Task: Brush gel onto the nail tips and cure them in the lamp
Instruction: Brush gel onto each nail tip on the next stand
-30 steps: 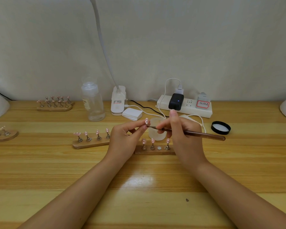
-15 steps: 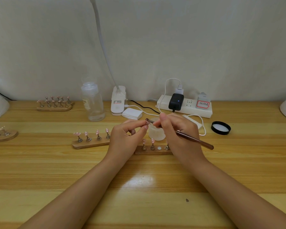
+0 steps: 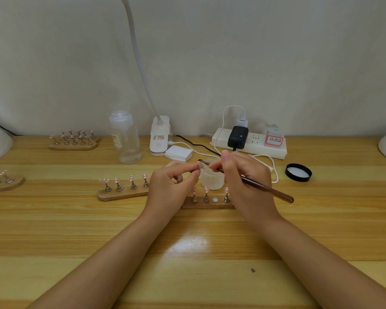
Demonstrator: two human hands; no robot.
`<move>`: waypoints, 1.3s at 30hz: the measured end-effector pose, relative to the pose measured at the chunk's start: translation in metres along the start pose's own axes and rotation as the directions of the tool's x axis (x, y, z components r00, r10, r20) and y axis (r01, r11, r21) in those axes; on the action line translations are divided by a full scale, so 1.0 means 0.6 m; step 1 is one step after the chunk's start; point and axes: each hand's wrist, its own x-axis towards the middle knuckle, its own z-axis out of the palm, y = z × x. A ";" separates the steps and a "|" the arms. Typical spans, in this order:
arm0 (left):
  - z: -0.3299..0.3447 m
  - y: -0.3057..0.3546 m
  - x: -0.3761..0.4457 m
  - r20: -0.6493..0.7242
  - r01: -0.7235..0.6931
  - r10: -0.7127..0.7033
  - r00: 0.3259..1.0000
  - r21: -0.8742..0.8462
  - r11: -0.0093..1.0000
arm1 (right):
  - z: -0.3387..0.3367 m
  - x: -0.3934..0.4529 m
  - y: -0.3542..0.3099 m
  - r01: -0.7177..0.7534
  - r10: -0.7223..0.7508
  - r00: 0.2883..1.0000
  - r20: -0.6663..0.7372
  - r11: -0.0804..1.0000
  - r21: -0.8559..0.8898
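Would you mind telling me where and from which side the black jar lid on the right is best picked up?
Grip the black lid by its outer rim, coming straight down from above. It lies flat on the table with its open side up, low and round, so fingers on opposite sides of the rim are probably the surest hold. Nothing crowds it.

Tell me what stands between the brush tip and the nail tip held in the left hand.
Nothing visible does. The left hand pinches the nail tip above the frosted jar, and the brush, gripped by the right hand, has its bristle end right at that tip. Whether they actually touch is too small to tell.
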 end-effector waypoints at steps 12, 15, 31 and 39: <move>-0.003 0.000 0.000 0.005 0.014 -0.014 1.000 0.003 1.000 | -0.005 -0.005 0.006 -0.061 0.061 0.998 -0.026 0.998 -0.008; -0.003 -0.001 0.000 0.006 0.007 -0.007 1.000 0.012 1.000 | -0.006 -0.005 0.005 -0.041 0.041 0.998 -0.043 0.999 0.011; -0.002 0.003 -0.001 0.006 -0.016 0.016 1.000 0.004 1.000 | -0.006 -0.005 0.009 -0.040 0.038 0.996 -0.076 0.999 -0.021; -0.002 0.003 -0.002 0.020 -0.013 0.013 1.000 -0.002 1.000 | -0.001 -0.002 -0.003 0.013 -0.013 0.999 -0.050 1.000 -0.003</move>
